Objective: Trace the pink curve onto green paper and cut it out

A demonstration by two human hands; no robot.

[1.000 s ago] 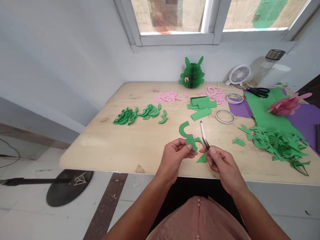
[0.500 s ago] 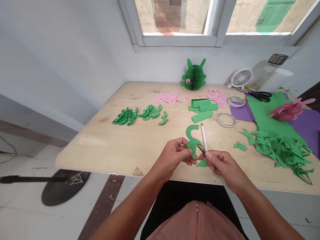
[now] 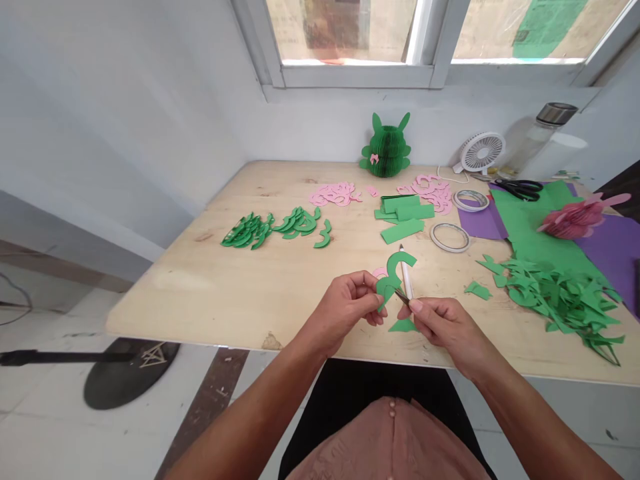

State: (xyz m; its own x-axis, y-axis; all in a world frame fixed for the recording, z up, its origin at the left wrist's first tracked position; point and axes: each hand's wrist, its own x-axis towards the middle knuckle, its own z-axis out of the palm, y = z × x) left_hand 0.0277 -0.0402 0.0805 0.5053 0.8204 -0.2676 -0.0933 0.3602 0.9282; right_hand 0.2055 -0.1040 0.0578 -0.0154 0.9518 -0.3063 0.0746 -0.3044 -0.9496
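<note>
Near the table's front edge, my left hand [image 3: 354, 300] is closed on a curved piece of green paper [image 3: 395, 268], cut with a rounded, scalloped outline. My right hand [image 3: 440, 323] is closed around small scissors [image 3: 401, 295]; their handles are hidden by my fingers, and the blades meet the paper's lower part. Behind the paper lies a white pen [image 3: 407, 280] with its dark tip pointing away from me. A pink paper piece [image 3: 380, 273] shows partly beside the green one. Under my hands, a green scrap [image 3: 403, 325] rests on the wood.
Cut green pieces [image 3: 247, 231] lie at left, pink cutouts [image 3: 334, 194] farther back. Green strips [image 3: 403, 230] and a tape roll [image 3: 451, 237] are beyond my hands. Green scraps [image 3: 555, 293] heap at right. A green honeycomb paper figure [image 3: 389, 152], fan [image 3: 483, 153] and bottle [image 3: 540, 137] stand behind.
The green paper piece has turned, its upper curve swinging right until it overlaps the pen. More of the pink piece shows at its left. Both hands keep their holds.
</note>
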